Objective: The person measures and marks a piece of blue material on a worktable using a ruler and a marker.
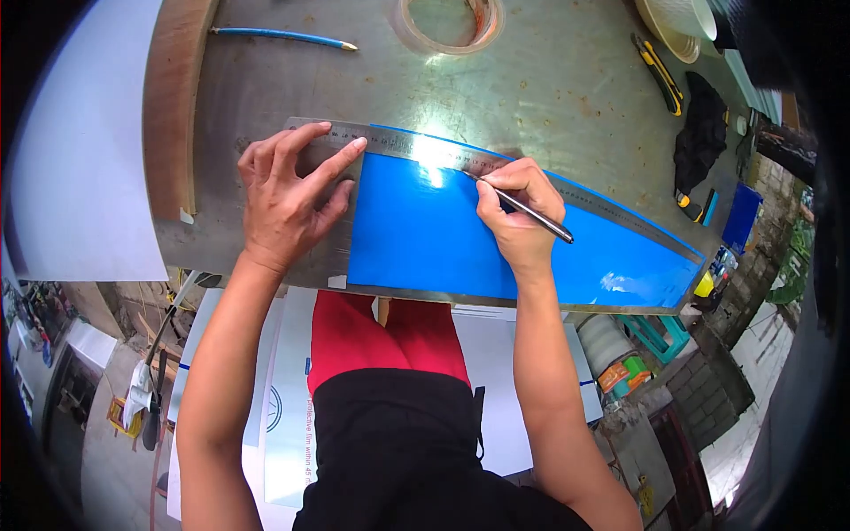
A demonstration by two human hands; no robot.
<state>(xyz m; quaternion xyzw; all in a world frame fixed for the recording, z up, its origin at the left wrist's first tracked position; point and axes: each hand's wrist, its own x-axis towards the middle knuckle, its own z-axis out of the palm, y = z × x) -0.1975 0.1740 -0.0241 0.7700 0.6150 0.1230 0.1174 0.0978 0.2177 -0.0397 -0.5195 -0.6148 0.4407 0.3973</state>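
A glossy blue sheet (425,226) lies flat along the near edge of the metal table (292,80). Across its far side runs a long steel ruler (407,144), whose left end reaches past the sheet. My left hand (288,195) presses on that left end with fingertips spread. In my right hand (524,217) is a slim dark pen (540,219), pinched between thumb and fingers. Its tip meets the sheet at the ruler's near edge, around the middle of the sheet.
A blue pencil (283,37) and a tape roll (449,22) lie at the back. To the right are a yellow-black utility knife (660,75), a black cloth (701,133) and a pale bowl (677,26). A wooden board (177,106) and a white sheet (80,159) stand left.
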